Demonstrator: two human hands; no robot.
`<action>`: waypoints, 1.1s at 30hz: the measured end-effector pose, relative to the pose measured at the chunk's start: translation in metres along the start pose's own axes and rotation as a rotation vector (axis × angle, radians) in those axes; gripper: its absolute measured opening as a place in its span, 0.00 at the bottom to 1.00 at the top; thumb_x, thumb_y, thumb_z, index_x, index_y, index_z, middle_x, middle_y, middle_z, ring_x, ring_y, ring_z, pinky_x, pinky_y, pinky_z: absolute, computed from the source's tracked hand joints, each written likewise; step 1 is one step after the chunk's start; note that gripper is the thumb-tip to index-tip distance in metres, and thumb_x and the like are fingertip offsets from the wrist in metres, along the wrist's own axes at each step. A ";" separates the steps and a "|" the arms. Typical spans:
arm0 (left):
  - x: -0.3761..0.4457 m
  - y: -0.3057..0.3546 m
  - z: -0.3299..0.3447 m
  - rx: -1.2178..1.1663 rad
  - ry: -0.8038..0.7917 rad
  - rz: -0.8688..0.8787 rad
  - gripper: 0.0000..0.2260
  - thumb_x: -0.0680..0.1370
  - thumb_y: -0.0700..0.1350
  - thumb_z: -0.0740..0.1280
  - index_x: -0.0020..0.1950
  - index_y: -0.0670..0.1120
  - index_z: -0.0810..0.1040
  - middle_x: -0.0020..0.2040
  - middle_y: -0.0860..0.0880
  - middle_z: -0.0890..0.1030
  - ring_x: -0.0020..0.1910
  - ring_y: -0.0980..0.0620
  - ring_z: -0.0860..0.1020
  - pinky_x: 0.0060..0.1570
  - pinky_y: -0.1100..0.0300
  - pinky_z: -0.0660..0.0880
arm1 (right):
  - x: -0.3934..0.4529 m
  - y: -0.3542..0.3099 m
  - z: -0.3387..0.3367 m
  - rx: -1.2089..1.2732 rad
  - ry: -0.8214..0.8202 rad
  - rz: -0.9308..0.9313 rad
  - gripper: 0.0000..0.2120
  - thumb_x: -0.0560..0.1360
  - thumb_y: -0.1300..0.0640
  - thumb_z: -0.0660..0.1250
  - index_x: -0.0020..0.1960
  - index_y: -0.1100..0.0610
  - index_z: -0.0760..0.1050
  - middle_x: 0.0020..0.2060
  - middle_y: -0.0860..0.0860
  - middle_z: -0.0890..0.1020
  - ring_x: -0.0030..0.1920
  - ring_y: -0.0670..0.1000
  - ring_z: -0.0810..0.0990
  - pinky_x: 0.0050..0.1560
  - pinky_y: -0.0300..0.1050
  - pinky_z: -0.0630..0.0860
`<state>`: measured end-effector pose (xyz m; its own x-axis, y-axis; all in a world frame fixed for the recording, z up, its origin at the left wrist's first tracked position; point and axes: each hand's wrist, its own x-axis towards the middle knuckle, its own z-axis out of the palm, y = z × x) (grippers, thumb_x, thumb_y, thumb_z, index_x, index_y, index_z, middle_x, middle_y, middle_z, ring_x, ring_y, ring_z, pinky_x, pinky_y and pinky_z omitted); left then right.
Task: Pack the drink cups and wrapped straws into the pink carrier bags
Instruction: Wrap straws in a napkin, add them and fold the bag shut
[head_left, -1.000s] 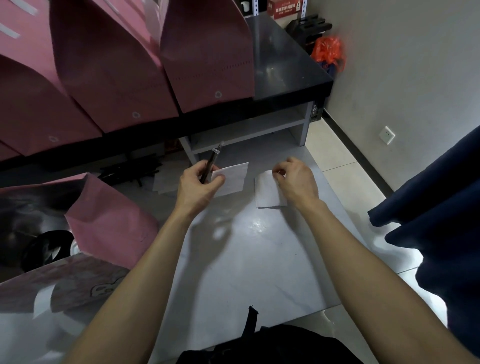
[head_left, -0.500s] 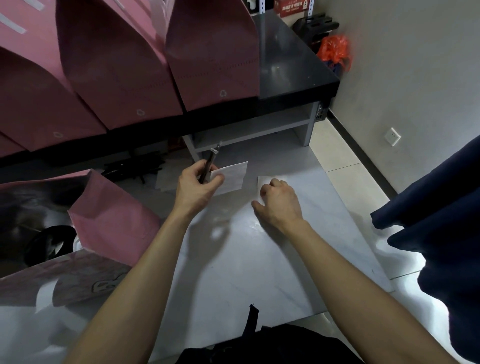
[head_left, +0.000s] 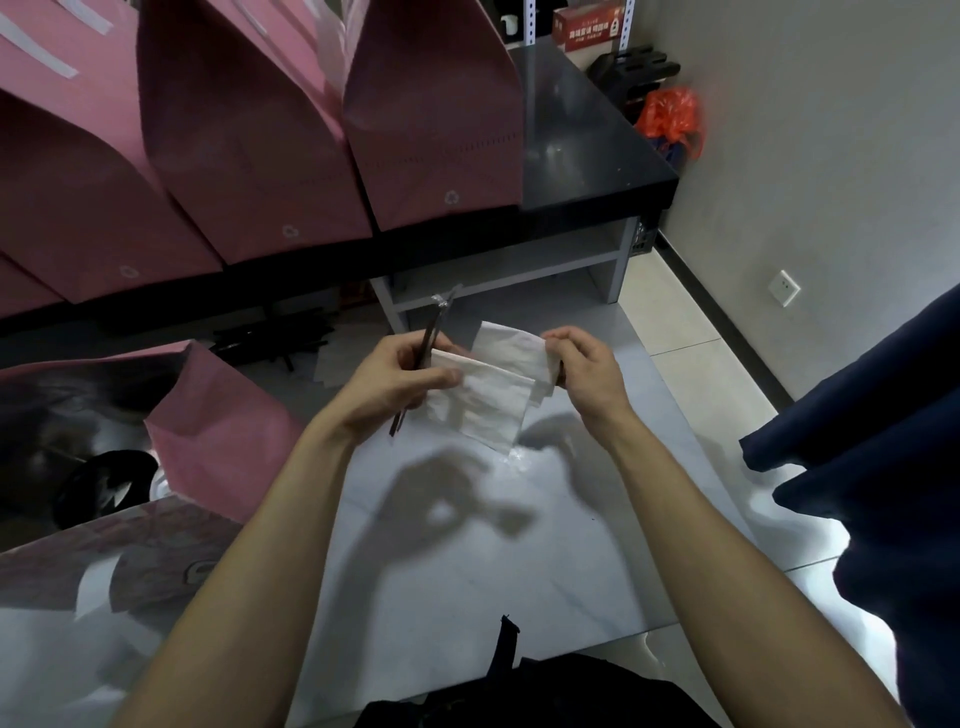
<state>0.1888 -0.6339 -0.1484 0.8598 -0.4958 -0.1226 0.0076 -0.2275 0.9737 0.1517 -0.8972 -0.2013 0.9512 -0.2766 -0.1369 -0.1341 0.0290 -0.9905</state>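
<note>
My left hand (head_left: 402, 382) grips a dark wrapped straw (head_left: 434, 332) together with a folded white napkin (head_left: 488, 408), held above the pale marble counter (head_left: 467, 561). My right hand (head_left: 584, 371) pinches a second white napkin (head_left: 511, 345) by its right edge, lifted off the counter and overlapping the first. An open pink carrier bag (head_left: 223, 431) lies on its side at the left, with a black cup lid (head_left: 111, 480) showing inside it. Several closed pink bags (head_left: 249, 150) stand in a row on the black countertop behind.
The black countertop (head_left: 587, 140) ends at the right above a grey shelf unit (head_left: 519, 270). A dark blue cloth (head_left: 872, 457) hangs at the right edge. An orange plastic bag (head_left: 670, 117) sits by the wall. A black item (head_left: 519, 691) lies at the counter's near edge.
My right hand has picked the second napkin up off the counter and brought it against the napkin in my left hand. The left hand still holds the straw and napkin.
</note>
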 end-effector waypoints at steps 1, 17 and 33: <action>0.002 0.000 0.005 0.034 0.067 0.000 0.11 0.70 0.52 0.79 0.51 0.51 0.87 0.41 0.45 0.76 0.35 0.54 0.70 0.34 0.62 0.65 | -0.002 -0.006 0.002 0.043 -0.039 0.004 0.14 0.83 0.59 0.67 0.43 0.48 0.84 0.37 0.44 0.83 0.40 0.48 0.77 0.44 0.48 0.75; -0.003 -0.005 0.007 0.057 0.448 -0.021 0.12 0.74 0.54 0.82 0.53 0.52 0.85 0.48 0.53 0.87 0.44 0.56 0.84 0.44 0.60 0.81 | -0.018 -0.027 0.032 -0.152 -0.153 -0.048 0.05 0.81 0.59 0.74 0.52 0.50 0.86 0.42 0.52 0.88 0.41 0.47 0.84 0.46 0.42 0.78; -0.019 0.041 0.005 -0.532 0.622 0.042 0.07 0.83 0.48 0.74 0.53 0.47 0.90 0.36 0.53 0.78 0.35 0.57 0.72 0.39 0.64 0.73 | -0.055 -0.089 0.089 -0.184 -0.320 -0.335 0.12 0.82 0.55 0.75 0.64 0.52 0.87 0.49 0.43 0.90 0.52 0.41 0.88 0.55 0.42 0.83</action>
<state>0.1699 -0.6382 -0.1075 0.9895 0.0961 -0.1078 0.0763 0.2861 0.9552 0.1360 -0.7994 -0.1060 0.9841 0.0680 0.1640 0.1742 -0.1887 -0.9665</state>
